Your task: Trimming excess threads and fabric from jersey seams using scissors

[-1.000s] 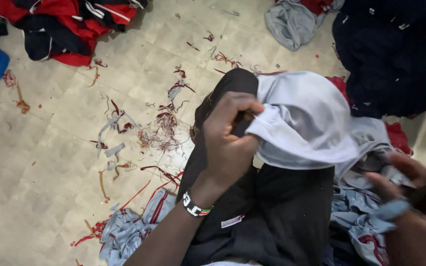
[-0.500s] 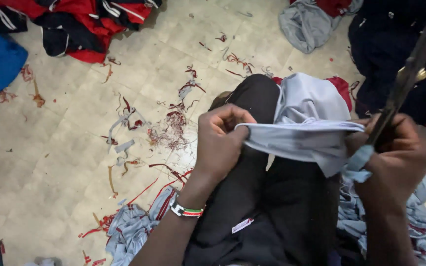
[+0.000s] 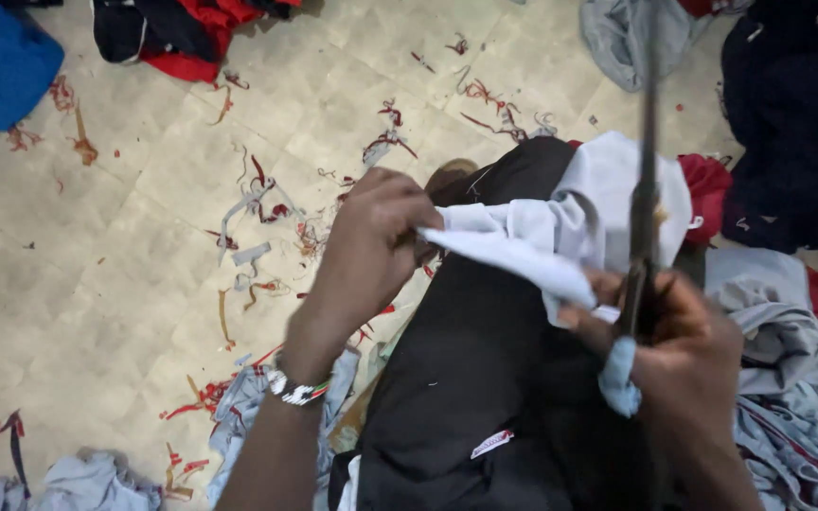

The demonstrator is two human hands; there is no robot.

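I am pinching the pale grey cloth (image 3: 560, 227) taut over my black-trousered lap (image 3: 485, 378) with my left hand (image 3: 376, 251), while my right hand (image 3: 684, 360) is gripping scissors (image 3: 644, 189) beside its edge.

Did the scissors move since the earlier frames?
Yes. The scissors in the right hand swung from a rightward lean to nearly upright; their blades now cross the grey cloth, no longer the dark pile.

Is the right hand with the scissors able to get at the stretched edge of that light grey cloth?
Probably yes: the right hand holds the scissors right beside the grey cloth, which the left hand pulls taut, with nothing between.
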